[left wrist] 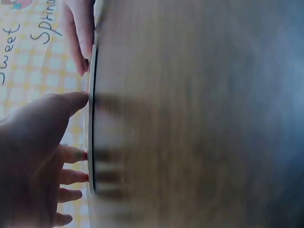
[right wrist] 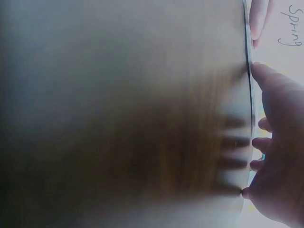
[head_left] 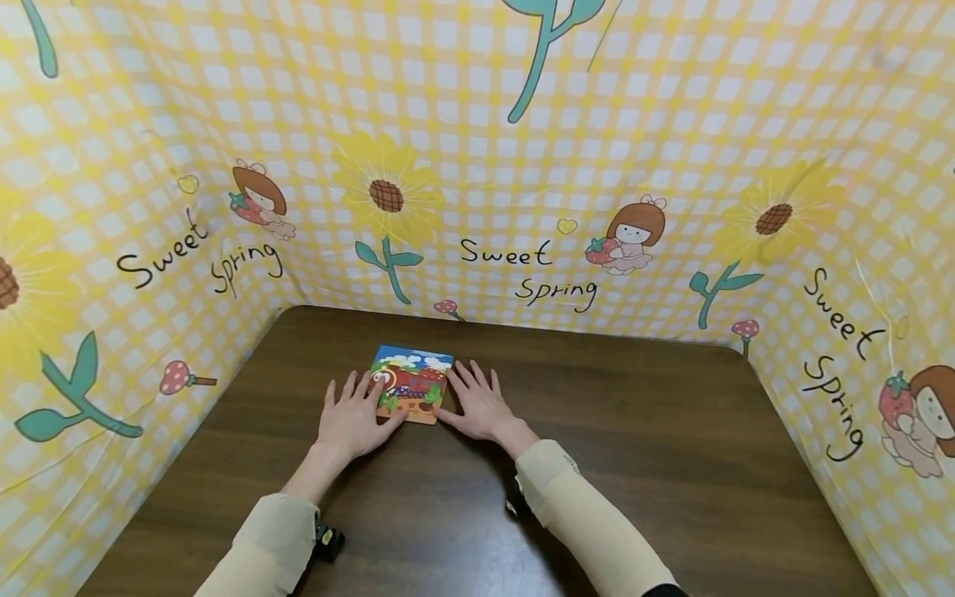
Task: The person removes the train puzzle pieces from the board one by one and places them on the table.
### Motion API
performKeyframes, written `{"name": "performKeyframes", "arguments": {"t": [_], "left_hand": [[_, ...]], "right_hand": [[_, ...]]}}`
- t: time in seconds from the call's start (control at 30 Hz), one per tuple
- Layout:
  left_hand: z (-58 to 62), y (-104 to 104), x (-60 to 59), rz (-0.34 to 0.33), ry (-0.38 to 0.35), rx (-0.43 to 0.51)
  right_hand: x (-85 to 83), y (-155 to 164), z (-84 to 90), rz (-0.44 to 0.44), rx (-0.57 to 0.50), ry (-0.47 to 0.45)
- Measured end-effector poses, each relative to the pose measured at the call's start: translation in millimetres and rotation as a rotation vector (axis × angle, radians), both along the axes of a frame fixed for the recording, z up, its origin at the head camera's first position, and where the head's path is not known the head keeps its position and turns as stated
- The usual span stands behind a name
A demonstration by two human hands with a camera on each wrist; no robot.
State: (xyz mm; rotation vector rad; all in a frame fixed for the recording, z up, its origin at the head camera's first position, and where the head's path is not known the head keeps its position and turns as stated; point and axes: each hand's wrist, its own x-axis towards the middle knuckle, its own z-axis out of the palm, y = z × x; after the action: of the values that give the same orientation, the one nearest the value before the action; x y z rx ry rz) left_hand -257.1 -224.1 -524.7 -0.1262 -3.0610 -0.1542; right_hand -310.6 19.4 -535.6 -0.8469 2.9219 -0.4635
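A thin, square picture board (head_left: pixel 414 381) lies flat on the dark wooden table (head_left: pixel 642 431); it shows a blue sky, a red cartoon figure and orange ground. My left hand (head_left: pixel 352 424) spreads over its left side, fingers fairly straight, with the index fingertip and thumb touching it. At the right edge, my right hand (head_left: pixel 481 408) touches it with extended fingers, the thumb near the lower right corner. In the left wrist view the board's edge (left wrist: pixel 92 118) appears as a narrow light strip under the left fingertips. Fine detail of the picture is too small to read.
A yellow checked cloth (head_left: pixel 492 166) with sunflowers and lettering hangs behind the table and along both sides. A black wrist device (head_left: pixel 328 541) sits at the left cuff, and another dark one (head_left: pixel 515 502) shows under the right cuff.
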Motion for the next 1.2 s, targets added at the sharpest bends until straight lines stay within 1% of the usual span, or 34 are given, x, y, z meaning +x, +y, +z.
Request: {"name": "performKeyframes", "arguments": {"t": [0.17,0.27,0.4,0.53,0.77,0.93,1.03,1.1,1.2], "left_hand": [[-0.2,12,2.5,-0.001,-0.005,0.005],[-0.3,18,3.1,-0.012,0.005,0.006],[1.1,28,6.5,-0.022,0.005,0.004],[2.8,36,12.0,-0.019,-0.008,0.007],[3.2,46,14.8,-0.029,0.032,0.019],[-1.1,49,11.1,-0.038,0.069,0.054],[-4.2,50,9.6,-0.071,0.085,0.088],[-7.0,50,10.0,-0.095,0.072,0.117],[-11.2,50,13.0,-0.12,0.031,0.139]], "right_hand": [[3.2,10,0.8,0.042,0.026,-0.012],[5.3,16,2.7,0.056,0.049,-0.013],[8.5,26,4.3,0.06,0.076,-0.011],[11.1,35,4.3,0.057,0.082,-0.014],[13.1,47,3.3,0.054,0.081,-0.013],[11.7,57,3.0,0.056,0.044,-0.02],[11.1,63,2.2,0.065,0.016,-0.019],[11.9,67,1.8,0.063,0.01,-0.027],[13.9,75,0.4,0.059,-0.003,-0.037]]}}
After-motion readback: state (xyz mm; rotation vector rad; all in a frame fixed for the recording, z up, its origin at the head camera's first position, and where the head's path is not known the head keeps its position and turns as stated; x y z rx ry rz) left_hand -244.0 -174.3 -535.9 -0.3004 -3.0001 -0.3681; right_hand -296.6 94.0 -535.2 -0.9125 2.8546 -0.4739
